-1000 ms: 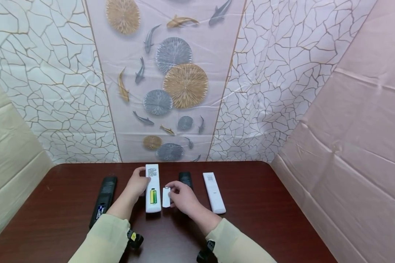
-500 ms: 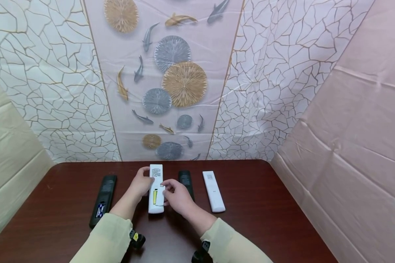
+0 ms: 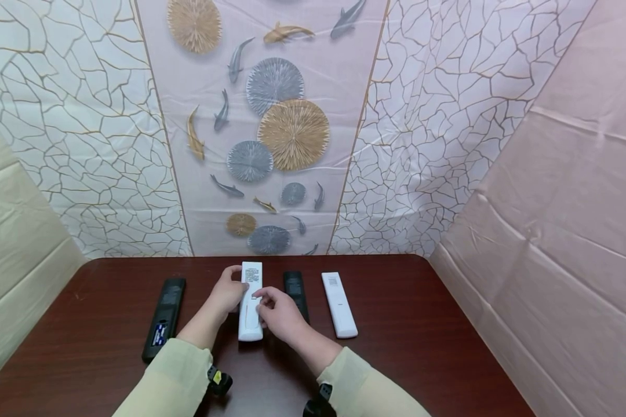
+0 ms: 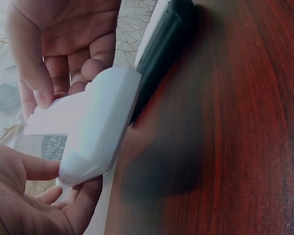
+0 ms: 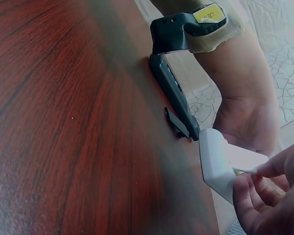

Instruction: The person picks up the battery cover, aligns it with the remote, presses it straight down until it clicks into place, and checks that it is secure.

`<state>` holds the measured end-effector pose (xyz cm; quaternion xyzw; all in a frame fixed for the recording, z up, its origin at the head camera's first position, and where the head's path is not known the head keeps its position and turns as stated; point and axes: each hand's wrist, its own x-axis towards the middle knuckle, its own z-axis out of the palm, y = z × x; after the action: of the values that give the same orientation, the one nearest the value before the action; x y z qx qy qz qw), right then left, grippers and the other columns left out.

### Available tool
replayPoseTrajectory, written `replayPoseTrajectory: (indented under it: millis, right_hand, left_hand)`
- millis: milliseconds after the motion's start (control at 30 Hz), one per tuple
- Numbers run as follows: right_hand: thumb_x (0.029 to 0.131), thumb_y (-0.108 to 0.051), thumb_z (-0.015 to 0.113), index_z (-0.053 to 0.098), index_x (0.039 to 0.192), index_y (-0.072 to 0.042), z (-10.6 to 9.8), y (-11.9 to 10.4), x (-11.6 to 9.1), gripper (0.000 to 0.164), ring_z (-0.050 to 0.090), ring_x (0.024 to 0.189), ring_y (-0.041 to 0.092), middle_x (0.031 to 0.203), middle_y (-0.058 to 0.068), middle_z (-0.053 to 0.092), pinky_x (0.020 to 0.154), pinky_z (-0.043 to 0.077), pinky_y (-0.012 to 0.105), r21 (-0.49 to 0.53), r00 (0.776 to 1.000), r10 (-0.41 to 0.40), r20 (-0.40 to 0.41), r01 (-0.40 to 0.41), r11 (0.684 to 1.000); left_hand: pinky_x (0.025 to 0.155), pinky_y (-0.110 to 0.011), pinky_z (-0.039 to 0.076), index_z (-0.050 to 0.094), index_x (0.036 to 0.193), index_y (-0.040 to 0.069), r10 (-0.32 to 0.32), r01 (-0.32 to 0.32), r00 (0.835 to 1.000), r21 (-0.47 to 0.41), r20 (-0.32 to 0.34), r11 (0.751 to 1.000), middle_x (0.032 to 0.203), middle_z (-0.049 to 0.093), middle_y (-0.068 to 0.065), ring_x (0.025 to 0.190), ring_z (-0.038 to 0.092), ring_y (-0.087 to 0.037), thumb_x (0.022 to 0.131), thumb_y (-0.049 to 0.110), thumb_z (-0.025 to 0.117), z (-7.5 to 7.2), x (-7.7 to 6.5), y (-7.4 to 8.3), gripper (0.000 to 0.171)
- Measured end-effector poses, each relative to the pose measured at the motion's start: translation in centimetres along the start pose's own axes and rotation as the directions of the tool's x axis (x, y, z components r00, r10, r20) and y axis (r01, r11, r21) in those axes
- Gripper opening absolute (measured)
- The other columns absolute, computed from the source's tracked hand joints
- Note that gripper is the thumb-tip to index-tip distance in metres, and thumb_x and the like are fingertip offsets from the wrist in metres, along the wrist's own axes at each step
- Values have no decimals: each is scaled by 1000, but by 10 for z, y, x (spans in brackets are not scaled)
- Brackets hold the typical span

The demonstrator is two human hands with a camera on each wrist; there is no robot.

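My left hand (image 3: 227, 294) grips a white remote control (image 3: 251, 277) by its left side, back facing up, above the table. In my right hand (image 3: 281, 313), thumb and fingers pinch the white battery cover (image 4: 54, 115). The cover lies over the battery compartment and hides the batteries in the head view. From the left wrist view, it tilts up from the remote's back, one edge against it. Whether it is seated cannot be told. The right wrist view shows the same battery cover (image 5: 246, 157) between the right fingers and the remote.
At the left lies a black remote (image 3: 164, 318) with its battery compartment uncovered; a small black cover (image 5: 176, 123) is near it. Another black remote (image 3: 295, 289) lies behind my right hand. A second white remote (image 3: 339, 305) lies further right on the dark red table (image 3: 422, 359).
The right hand has brought the battery cover left, from beside the white remote onto its back, over the green and yellow batteries. The left hand has shifted the remote slightly right.
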<state>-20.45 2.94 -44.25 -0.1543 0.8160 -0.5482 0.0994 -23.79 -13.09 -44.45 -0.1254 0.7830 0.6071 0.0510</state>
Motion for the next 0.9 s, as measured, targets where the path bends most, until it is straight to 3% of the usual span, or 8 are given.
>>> replayPoseTrajectory:
  millis: [333,567,900]
  right_hand:
    - [97,-8,60,67,116,-12,-2,0,0,20,55,67,13,89,0,56,57,51,29,-64,1000,7,-12,-8,998]
    - [96,-11,62,69,115,-10,-3,3,1,20,50,76,12,93,-2,55,63,44,28,-155,1000,-6,-20,3,988]
    - [94,-10,65,70,107,-11,-2,8,5,14,50,78,11,90,-2,55,67,45,27,-165,1000,-7,-30,2,986]
  left_hand:
    - [59,-35,52,28,151,8,-5,5,1000,-9,13,1000,125,53,-25,91,62,-27,100,9,50,1,1,1,56]
    - [61,-38,55,26,151,8,5,-4,999,-40,34,999,126,53,-28,92,64,-28,100,8,48,3,1,0,55]
    - [59,-37,54,26,151,8,15,-14,999,-19,40,1000,127,55,-28,89,65,-27,101,9,50,4,-1,0,55]
